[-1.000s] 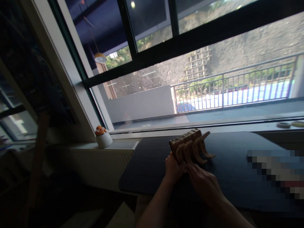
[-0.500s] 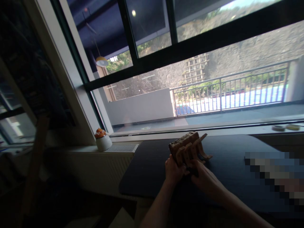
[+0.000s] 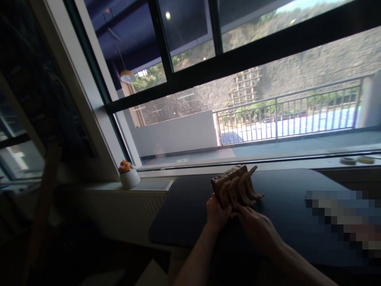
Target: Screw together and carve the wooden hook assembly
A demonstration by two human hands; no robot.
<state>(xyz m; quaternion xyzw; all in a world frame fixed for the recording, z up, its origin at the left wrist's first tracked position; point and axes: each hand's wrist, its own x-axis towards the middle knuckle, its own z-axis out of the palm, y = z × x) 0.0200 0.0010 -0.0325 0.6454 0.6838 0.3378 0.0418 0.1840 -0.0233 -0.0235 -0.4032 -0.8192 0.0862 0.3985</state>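
A brown wooden model with several curved rib-like pieces stands on a dark table by the window. My left hand is closed around the model's near left end. Just to the right of it, my right hand has its fingertips against the base of the ribs, fingers bent. Both forearms reach in from the bottom of the picture.
A small white and orange pot sits on the sill beside a vent grille. Two flat rings lie on the sill at the far right. A large window rises behind the table. A wooden post stands at the left.
My right hand slid a little along the model's near side and back; the model shifted slightly left. The camera tipped up a bit.
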